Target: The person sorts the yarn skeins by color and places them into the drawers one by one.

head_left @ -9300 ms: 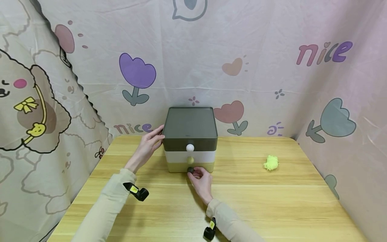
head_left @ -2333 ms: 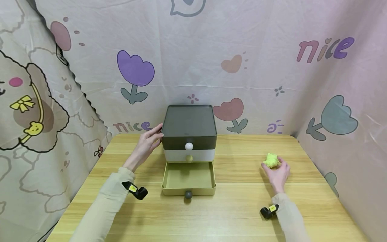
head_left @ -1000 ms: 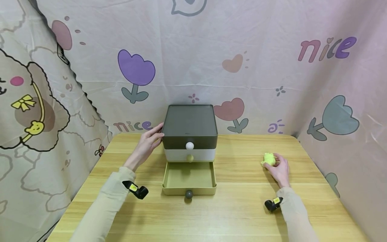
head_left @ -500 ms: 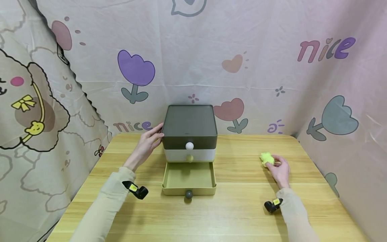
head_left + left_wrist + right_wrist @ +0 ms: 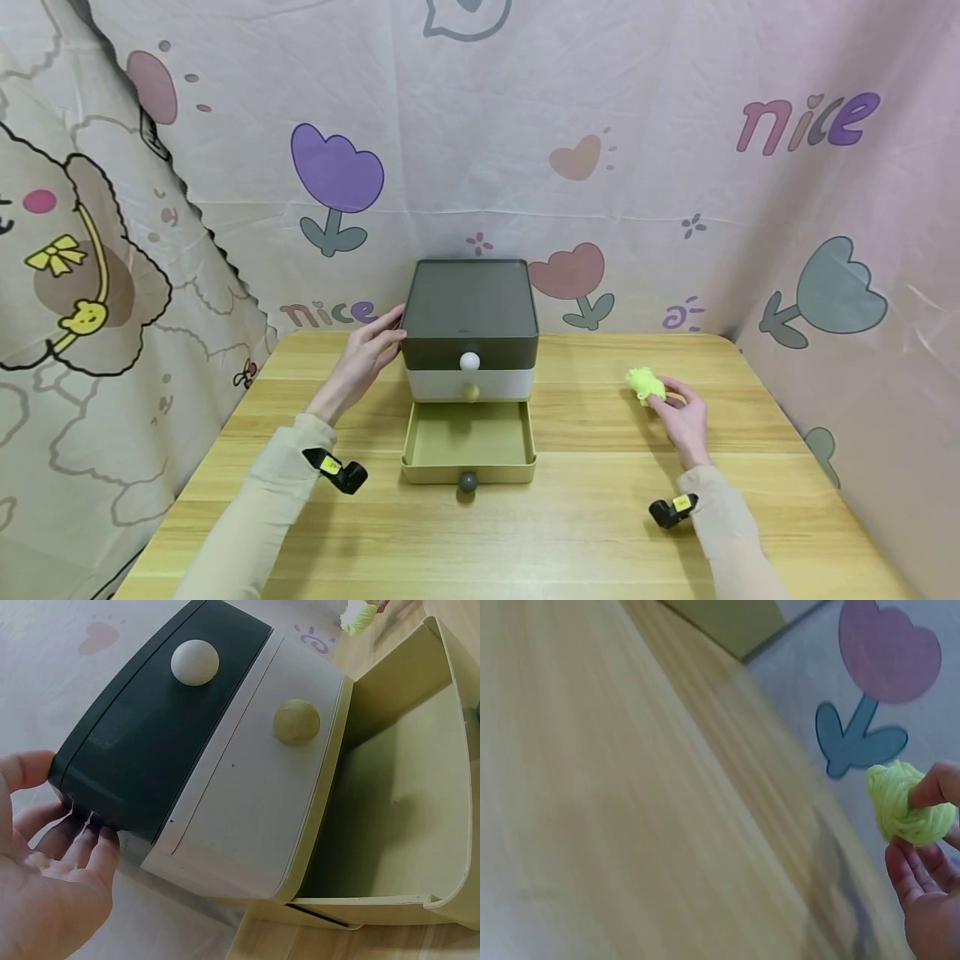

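Observation:
My right hand (image 5: 686,419) pinches a small yellow-green bundle of yarn (image 5: 645,385) between thumb and fingers, over the right part of the table. In the right wrist view, wound strands of the yarn show above the fingertips. My left hand (image 5: 362,354) rests against the left side of a small chest of drawers (image 5: 471,300), thumb and fingertips at its dark top tier. The white middle drawer (image 5: 247,765) is closed. Below it the olive bottom drawer (image 5: 468,442) is pulled out, with nothing inside, its dark round knob (image 5: 468,482) facing me.
The wooden table (image 5: 585,525) carries the chest near its back edge. A printed curtain (image 5: 480,125) hangs directly behind and down both sides. A black wrist camera sits on each sleeve.
Earlier the right hand held the bottom drawer's knob; that drawer has since come out. The right hand then gripped the yarn and has moved it leftward. The left hand has stayed put.

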Motion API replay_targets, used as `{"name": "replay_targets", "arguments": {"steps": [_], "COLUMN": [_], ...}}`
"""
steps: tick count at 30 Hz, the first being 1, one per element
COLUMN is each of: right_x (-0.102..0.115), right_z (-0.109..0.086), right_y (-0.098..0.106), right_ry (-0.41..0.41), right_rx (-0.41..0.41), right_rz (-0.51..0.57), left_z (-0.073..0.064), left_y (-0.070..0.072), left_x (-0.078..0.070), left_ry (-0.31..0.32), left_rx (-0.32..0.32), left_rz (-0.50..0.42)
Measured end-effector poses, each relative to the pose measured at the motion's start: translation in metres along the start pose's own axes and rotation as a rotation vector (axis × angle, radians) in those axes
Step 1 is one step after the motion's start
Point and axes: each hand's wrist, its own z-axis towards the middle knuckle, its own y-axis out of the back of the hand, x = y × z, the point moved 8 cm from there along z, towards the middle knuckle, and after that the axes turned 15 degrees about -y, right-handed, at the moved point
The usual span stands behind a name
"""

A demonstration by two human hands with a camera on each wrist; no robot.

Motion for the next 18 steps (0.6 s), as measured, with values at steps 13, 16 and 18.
{"name": "replay_targets", "arguments": {"steps": [13, 16, 18], "right_x": [0.037, 0.045, 0.049], "right_z": [-0.057, -0.074, -0.086], "right_y": [-0.055, -0.071, -0.083], "right_ry": [0.092, 0.119, 0.142], "right_rx": [0.410, 0.540, 0.622], "right_rz": [0.100, 0.120, 0.124], "left_z": [0.000, 0.000, 0.000], "left_y": [0.000, 0.000, 0.000], "left_x": [-0.001, 0.000, 0.000], "left_ry": [-0.004, -0.004, -0.003], "left_rx": [-0.002, 0.000, -0.001], "left_rz": [-0.002, -0.002, -0.005]}}
